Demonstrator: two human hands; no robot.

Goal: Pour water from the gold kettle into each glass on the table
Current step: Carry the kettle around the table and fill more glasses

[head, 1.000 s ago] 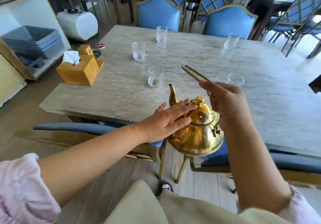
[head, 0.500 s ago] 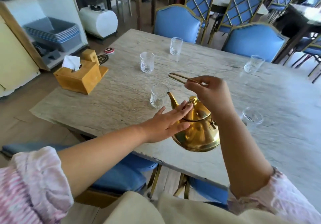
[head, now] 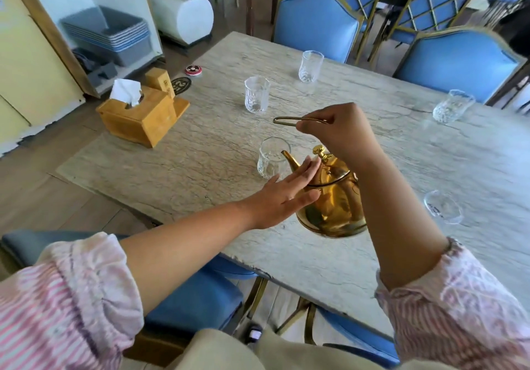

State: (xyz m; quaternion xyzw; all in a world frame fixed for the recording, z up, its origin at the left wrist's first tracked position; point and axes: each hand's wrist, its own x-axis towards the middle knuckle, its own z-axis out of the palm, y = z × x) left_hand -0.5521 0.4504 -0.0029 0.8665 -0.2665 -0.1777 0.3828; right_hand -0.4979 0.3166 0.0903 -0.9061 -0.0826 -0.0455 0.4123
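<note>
Five glasses, no legible writing; right hand [head: 341, 131] grips kettle [head: 332, 200] handle.

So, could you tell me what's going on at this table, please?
A person is about to pour water. Their right hand holds the gold kettle by its handle, and their left hand rests flat against its lid. The spout is at the rim of the nearest glass. Four other glasses stand around the stone table.
</note>
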